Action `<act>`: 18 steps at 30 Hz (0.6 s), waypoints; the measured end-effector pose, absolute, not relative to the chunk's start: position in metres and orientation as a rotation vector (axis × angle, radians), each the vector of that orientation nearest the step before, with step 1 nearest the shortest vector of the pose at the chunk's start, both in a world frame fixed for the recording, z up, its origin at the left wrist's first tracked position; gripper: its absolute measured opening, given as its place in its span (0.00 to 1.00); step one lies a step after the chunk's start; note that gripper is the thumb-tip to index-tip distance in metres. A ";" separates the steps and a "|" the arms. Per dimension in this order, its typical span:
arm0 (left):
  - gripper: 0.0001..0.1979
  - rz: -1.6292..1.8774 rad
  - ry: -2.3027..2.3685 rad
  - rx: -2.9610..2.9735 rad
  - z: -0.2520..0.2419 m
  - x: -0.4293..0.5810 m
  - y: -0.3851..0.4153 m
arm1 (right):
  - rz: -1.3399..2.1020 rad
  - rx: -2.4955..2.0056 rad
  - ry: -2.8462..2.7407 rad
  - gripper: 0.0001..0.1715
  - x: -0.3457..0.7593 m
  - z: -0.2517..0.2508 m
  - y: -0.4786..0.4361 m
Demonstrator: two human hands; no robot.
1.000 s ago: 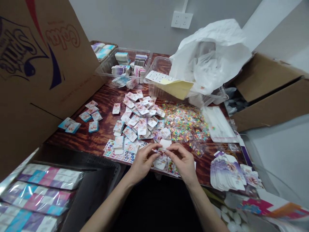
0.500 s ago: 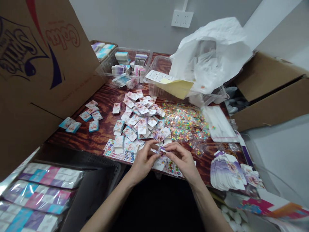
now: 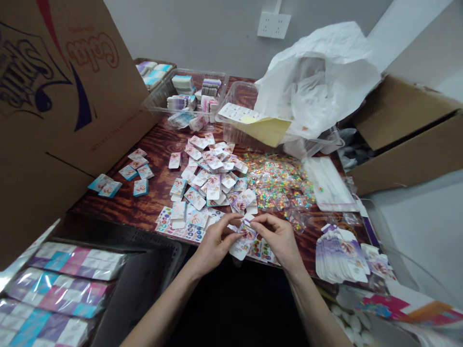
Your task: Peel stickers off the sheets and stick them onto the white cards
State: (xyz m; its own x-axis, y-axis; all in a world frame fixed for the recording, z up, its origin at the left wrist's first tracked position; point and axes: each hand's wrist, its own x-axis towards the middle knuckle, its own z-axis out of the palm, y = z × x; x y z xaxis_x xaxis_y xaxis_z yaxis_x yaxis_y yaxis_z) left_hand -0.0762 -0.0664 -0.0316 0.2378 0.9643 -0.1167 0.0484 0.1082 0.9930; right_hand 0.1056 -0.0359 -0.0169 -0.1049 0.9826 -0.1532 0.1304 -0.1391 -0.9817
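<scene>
Near the table's front edge, my left hand (image 3: 216, 245) pinches the left side of a small purple-and-white printed card (image 3: 241, 246). My right hand (image 3: 281, 242) is closed at its upper right, thumb and fingers on the purple folded end. The card's lower white end hangs toward me, and fingertips cover part of it. Just beyond lies a heap of small folded card packets (image 3: 213, 187), printed with hands. Beneath the work are sheets of colourful round stickers (image 3: 197, 234). Right of the heap spread many tiny clear bags (image 3: 278, 178) of coloured bits.
A fanned stack of flat purple cards (image 3: 338, 255) lies at right, near white plastic sleeves (image 3: 331, 185). Clear tubs (image 3: 150, 103) and a white bag (image 3: 325, 72) stand behind. A large carton (image 3: 72, 144) borders the left. Wrapped packs (image 3: 72, 262) sit lower left.
The printed card has turned so that its face and white lower end show between my hands. My right hand has shifted slightly right, its fingers now at the card's upper end.
</scene>
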 end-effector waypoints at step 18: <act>0.17 0.848 1.056 1.310 -0.036 -0.085 -0.065 | 1.457 -1.369 -1.374 0.12 0.114 -0.018 -0.042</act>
State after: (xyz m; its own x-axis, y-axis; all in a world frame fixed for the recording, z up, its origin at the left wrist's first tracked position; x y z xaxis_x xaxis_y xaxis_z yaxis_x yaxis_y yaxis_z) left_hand -0.0848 -0.0652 -0.0357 0.3237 0.9380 -0.1238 0.0813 0.1027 0.9914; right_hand 0.1140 -0.0419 -0.0179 -0.1958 0.9550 -0.2230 0.1666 -0.1917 -0.9672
